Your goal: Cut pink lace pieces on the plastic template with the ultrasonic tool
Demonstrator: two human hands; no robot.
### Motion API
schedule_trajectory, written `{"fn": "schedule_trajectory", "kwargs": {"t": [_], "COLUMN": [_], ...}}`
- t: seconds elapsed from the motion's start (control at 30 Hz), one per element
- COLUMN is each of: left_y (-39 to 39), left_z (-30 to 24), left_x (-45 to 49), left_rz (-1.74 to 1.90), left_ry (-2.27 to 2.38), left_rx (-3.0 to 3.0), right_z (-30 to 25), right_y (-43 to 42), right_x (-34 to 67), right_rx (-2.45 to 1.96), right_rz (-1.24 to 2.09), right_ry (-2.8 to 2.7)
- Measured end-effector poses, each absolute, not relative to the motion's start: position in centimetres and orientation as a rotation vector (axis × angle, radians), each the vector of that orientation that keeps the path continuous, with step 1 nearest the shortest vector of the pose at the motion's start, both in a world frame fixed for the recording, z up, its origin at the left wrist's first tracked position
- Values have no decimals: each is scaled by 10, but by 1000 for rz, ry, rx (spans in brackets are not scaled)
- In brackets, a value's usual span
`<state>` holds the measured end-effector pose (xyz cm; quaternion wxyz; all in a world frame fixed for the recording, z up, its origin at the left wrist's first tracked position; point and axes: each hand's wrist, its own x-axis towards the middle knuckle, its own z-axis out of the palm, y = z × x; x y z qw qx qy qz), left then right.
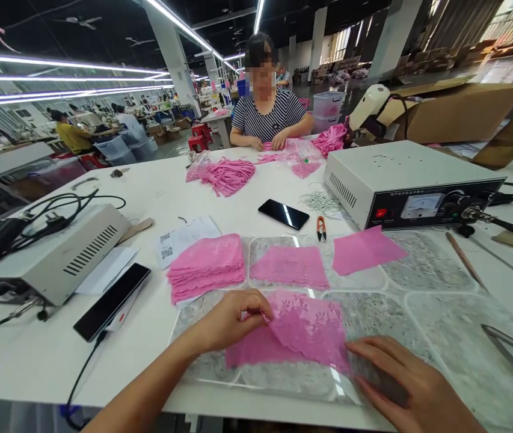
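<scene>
Here's the pink lace piece (304, 337), lying on the grey patterned mat (441, 313) just on the near side of the stack of pink lace (206, 264) and a little to that stack's right. It looks feather-light and completely limp. Its upper layer is folded over at a slant, it is thin enough to wrinkle, and the scalloped edge would likely snag or stretch if tugged, so a corner or straight edge seems the safest grip. The left hand (231, 322) comes in from the stack's side with the wrist low and the forearm angled across the table, thumb and fingertips pinched on the fold's top-left corner. The right hand (400, 385), farther right of the stack, lies flat and palm down with its fingers extended, pressing the lace's lower right corner onto the mat. So one hand is clamped and the other spread, and they sit well apart.
</scene>
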<state>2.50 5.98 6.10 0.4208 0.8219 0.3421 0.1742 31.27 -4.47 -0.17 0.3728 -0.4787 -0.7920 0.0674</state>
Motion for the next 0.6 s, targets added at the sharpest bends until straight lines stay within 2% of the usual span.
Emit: {"fn": "schedule_trajectory", "kwargs": {"t": [0.27, 0.6], "left_y": [45, 9], "left_z": [51, 38], "left_x": [-3, -25], "left_rz": [520, 483], "left_ry": [845, 979], "left_rx": [2129, 2357], "right_z": [0, 9], "right_y": [-23, -10], "right_x": [294, 295], "right_rx": [-1065, -994], "right_rz": [279, 251], "right_ry": [-2204, -2317]}}
